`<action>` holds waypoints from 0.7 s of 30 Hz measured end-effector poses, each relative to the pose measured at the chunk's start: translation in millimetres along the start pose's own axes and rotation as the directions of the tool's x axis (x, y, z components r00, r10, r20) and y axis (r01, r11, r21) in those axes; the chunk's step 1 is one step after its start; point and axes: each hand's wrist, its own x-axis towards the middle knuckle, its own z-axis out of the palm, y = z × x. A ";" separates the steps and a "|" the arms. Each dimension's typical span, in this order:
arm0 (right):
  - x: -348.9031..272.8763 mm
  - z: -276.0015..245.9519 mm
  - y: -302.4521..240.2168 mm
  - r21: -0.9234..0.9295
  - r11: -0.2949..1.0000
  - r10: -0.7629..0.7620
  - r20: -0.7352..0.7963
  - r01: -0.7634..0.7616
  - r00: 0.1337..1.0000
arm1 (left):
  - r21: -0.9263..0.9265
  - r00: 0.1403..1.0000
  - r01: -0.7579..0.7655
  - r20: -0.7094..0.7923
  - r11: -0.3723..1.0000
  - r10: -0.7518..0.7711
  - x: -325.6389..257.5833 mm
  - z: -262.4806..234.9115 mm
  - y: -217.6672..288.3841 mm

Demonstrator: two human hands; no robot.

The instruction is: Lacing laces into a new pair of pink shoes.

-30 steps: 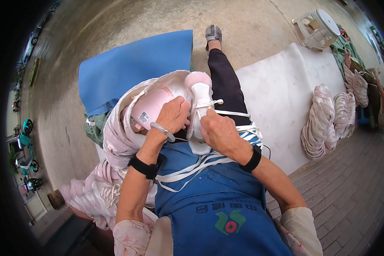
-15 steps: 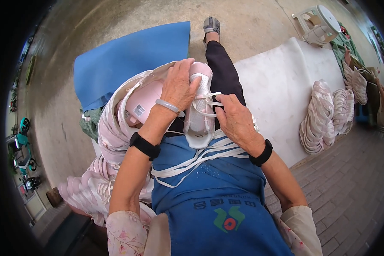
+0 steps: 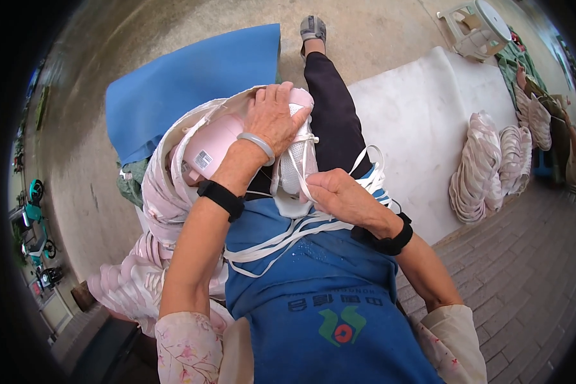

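A pink and white shoe upper (image 3: 294,168) lies lengthwise on my lap, its toe pointing away from me. My left hand (image 3: 272,121) is closed around its toe end, thumb across the front. A white shoelace (image 3: 303,153) crosses the upper's opening. My right hand (image 3: 340,195) pinches a strand of it low on the upper's right side. Its fingertips are partly hidden by the hand itself. More white laces (image 3: 278,243) lie across my blue apron (image 3: 313,281). Left of my left hand, nested uppers (image 3: 159,201) curve around a pink piece with a white label (image 3: 205,150).
A blue sheet (image 3: 192,83) lies beyond the nested uppers. More stacked uppers (image 3: 128,281) sit at lower left. To the right a white sheet (image 3: 422,121) covers the floor, with bundled uppers (image 3: 477,169) on its edge. A white stool (image 3: 480,29) stands far right.
My right hand has moved down and slightly left, drawing the lace toward me along the upper. The lace loops have tightened near my left thumb. My left hand still grips the toe.
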 end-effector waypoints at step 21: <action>-26.4 15.0 -9.4 -0.498 0.832 -0.190 0.158 0.245 0.969 | -0.704 0.683 0.709 0.700 -0.040 -0.207 -90.5 -20.1 28.0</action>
